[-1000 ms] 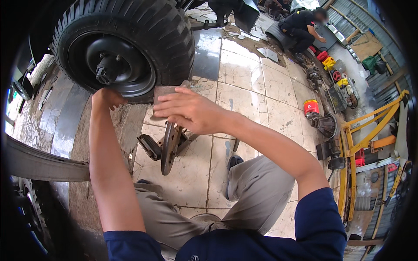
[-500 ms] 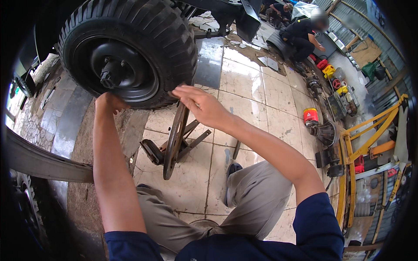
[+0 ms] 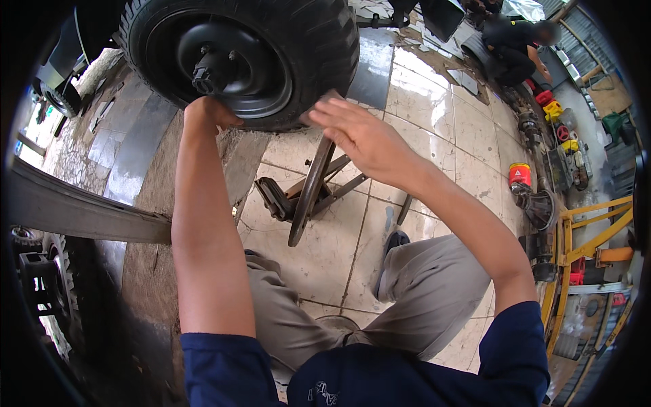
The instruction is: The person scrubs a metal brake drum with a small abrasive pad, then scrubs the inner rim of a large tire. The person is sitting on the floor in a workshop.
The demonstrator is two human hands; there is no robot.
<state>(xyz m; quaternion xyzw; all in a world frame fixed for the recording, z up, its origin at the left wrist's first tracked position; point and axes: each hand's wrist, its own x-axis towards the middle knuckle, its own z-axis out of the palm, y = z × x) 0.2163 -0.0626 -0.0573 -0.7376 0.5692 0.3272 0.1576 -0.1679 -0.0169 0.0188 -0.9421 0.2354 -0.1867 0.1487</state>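
A black wheel with a chunky-treaded tyre (image 3: 319,47) stands upright in front of me, on the dark vehicle. Its hub (image 3: 207,74) juts out at the centre. My left hand (image 3: 211,114) is just below the hub, over the lower rim, its fingers loosely bent and partly hidden. My right hand (image 3: 359,132) is beside the tyre's lower right edge, fingers stretched out and blurred at the tips, nothing seen in it. Below it stands a thin round metal disc (image 3: 312,197), nearly edge-on, against a dark metal stand (image 3: 274,198); whether the right hand touches the disc is unclear.
A grey beam (image 3: 88,207) comes in from the left. A red can (image 3: 520,176) and axle parts (image 3: 539,207) line the right side, near a yellow metal frame (image 3: 576,251). Another person (image 3: 512,47) crouches at the far right. Cracked tiles (image 3: 325,264) cover the floor.
The whole view has shifted, so the wheel sits higher and further right. My right hand's fingers have straightened, and it stays by the tyre's edge; my left hand stays by the lower rim.
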